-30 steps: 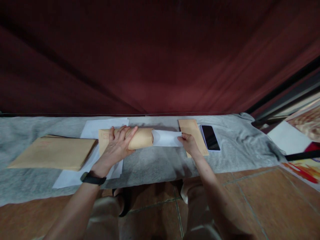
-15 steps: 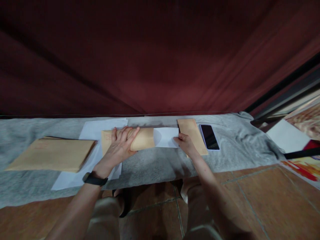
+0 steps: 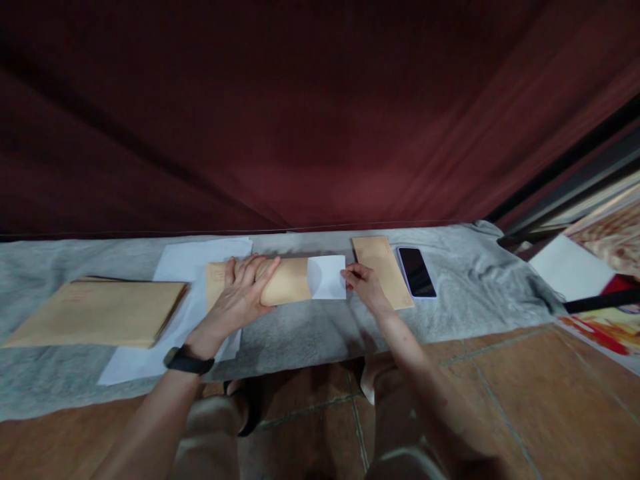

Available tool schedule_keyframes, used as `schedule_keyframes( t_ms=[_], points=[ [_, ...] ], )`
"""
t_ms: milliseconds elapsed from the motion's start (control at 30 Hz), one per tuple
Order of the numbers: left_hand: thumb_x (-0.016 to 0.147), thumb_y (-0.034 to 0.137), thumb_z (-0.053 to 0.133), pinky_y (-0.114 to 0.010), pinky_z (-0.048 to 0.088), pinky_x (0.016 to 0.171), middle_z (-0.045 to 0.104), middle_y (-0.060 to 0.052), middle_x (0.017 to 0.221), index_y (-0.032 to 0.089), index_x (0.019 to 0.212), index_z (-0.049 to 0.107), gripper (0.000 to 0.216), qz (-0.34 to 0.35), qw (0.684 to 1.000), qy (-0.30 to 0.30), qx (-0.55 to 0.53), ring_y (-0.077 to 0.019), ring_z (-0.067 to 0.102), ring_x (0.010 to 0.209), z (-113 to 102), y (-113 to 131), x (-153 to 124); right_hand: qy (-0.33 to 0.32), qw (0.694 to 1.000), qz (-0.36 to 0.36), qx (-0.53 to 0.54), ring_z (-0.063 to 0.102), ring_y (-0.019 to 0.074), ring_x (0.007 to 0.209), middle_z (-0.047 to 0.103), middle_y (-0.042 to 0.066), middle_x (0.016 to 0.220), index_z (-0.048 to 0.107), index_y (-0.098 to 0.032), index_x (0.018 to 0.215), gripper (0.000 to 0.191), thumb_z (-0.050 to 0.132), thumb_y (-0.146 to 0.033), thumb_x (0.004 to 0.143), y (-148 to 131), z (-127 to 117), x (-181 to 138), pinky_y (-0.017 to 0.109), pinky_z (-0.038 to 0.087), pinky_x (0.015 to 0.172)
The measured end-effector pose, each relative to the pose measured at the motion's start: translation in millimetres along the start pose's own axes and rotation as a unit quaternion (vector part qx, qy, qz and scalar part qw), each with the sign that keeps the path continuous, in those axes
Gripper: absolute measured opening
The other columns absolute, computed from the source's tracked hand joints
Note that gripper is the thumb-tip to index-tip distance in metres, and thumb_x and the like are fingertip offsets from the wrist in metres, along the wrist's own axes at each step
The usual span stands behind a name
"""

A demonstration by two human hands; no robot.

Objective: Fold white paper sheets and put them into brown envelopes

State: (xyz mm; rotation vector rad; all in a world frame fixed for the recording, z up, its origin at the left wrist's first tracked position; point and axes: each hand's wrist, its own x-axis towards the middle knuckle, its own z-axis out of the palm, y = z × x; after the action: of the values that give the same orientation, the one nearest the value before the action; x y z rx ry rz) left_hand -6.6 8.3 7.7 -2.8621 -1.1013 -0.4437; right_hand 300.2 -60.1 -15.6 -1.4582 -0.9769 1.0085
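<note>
A brown envelope [image 3: 293,280] lies lengthwise on the grey cloth, its mouth facing right. My left hand [image 3: 245,287] lies across the envelope's middle, gripping it from above with fingers over the far edge and thumb at the near side. Out of the mouth sticks a sheet of white paper [image 3: 327,277], the rest of it hidden inside. At the paper's right edge is my right hand [image 3: 367,285], its thumb and fingertips closed on that edge. Just beyond this hand lies a second brown envelope [image 3: 385,270], partly covered by it.
A stack of brown envelopes [image 3: 100,313] lies at the left, overlapping white sheets [image 3: 185,260]. A phone [image 3: 417,272] rests at the right on the grey cloth [image 3: 480,287]. Behind stands a dark red curtain [image 3: 320,133]. Tiled floor [image 3: 500,400] shows in front.
My right hand has moved a little left with the paper's edge, and less of the white paper sticks out of the envelope. My left hand has stayed on the envelope.
</note>
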Motion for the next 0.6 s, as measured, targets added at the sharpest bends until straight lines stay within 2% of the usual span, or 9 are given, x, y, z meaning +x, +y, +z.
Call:
schedule_keyframes(
  t_ms=[233,333,467,600],
  points=[
    [0.077,0.035,0.075,-0.07,0.008,0.12,0.038,-0.023,0.154,0.02,0.162,0.012,0.106,0.017,1.0,-0.01,-0.004,-0.041,0.027,0.149,0,8,3,-0.039,0.999,-0.006,-0.019,0.052,0.0126,0.058,0.06,-0.003,0.062,0.07,-0.02,0.079,0.032,0.065,-0.051,0.08,6,17,-6,0.024,0.042,0.056],
    [0.077,0.036,0.074,-0.07,0.008,0.12,0.038,-0.023,0.154,0.021,0.162,0.013,0.105,0.027,1.0,-0.005,-0.015,-0.0411,0.028,0.149,2,11,5,-0.022,0.998,-0.016,-0.05,0.055,0.0136,0.063,0.062,-0.001,0.069,0.073,-0.02,0.079,0.027,0.066,-0.046,0.08,6,25,-9,0.025,0.044,0.062],
    [0.077,0.037,0.075,-0.068,0.008,0.121,0.038,-0.023,0.154,0.021,0.162,0.015,0.105,0.035,0.999,-0.003,-0.02,-0.0411,0.028,0.149,4,14,6,0.009,0.995,-0.064,-0.081,0.06,0.0154,0.078,0.063,0.002,0.084,0.072,-0.022,0.073,0.017,0.068,-0.037,0.079,6,33,-12,0.025,0.048,0.072],
    [0.078,0.038,0.074,-0.069,0.008,0.12,0.039,-0.022,0.155,0.021,0.162,0.014,0.104,0.044,0.999,-0.01,-0.021,-0.041,0.028,0.149,6,16,7,0.0,0.995,-0.067,-0.07,0.062,0.0146,0.077,0.066,0.003,0.092,0.07,-0.021,0.069,0.016,0.066,-0.033,0.08,8,38,-12,0.025,0.05,0.074]
  ],
)
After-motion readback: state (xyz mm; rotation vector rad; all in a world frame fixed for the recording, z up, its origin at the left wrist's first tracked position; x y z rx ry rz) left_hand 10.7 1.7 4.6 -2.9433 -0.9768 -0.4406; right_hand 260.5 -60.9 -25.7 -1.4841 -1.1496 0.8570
